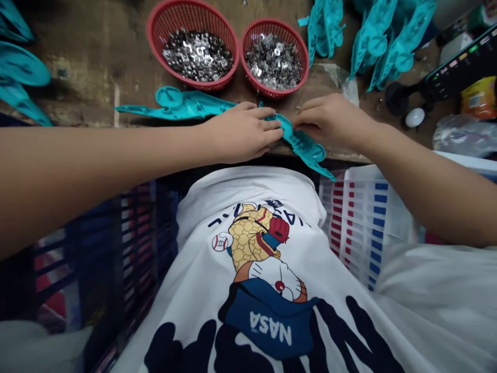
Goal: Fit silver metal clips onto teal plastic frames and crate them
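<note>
A long teal plastic part (306, 147) lies at the table's front edge, its narrow end jutting out over the edge. My left hand (248, 129) is laid across this part, fingers bent over it and holding it against the table; the thumb is hidden. At the part's upper side, my right hand (330, 122) has its thumb and fingertips pinched together, touching or very near the plastic. What sits in that pinch is too small and covered to make out. Another teal plastic part (186, 103) extends left from behind my left hand.
Two red baskets (153, 39) (305, 67) of small shiny metal pieces stand just beyond my hands. More teal parts (326, 28) lie at the back right and far left (23, 65). A screen on a stand (462, 70) is at right. Plastic crates (357, 223) flank my lap.
</note>
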Tool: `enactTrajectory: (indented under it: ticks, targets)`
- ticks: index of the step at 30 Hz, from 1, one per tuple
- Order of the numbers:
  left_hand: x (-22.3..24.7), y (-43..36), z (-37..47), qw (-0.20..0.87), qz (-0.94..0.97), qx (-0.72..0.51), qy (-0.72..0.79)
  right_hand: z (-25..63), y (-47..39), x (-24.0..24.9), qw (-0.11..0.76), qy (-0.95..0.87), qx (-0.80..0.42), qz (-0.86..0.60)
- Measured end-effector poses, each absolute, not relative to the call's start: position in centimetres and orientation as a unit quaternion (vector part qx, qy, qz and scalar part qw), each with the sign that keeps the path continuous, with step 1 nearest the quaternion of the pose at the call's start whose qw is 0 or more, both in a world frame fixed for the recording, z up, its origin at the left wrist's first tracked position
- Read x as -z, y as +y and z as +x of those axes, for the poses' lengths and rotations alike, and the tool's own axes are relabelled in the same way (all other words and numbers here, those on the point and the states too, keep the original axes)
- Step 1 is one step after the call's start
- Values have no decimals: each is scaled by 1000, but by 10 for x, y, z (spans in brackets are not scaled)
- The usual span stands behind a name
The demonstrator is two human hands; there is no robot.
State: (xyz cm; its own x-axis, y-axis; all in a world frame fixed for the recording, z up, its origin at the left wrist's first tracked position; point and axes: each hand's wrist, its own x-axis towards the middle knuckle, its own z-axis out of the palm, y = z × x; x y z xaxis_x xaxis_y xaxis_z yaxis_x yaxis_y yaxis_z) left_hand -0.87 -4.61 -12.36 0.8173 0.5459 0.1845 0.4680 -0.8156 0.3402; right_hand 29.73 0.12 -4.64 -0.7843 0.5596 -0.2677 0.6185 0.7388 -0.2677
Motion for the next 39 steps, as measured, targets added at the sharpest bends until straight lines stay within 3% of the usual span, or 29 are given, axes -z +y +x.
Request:
enactTrajectory:
  ticks: [12, 26, 39]
  targets:
    - [146, -39, -3, 236, 905, -183, 303, 305, 7, 54, 35, 877, 282, 387]
    - [148, -38, -1, 259, 891, -188, 322, 296, -5, 42, 89, 896, 209, 382]
    - [142, -39, -3, 226, 906, -186, 306, 294, -12, 46, 62, 860, 184, 473]
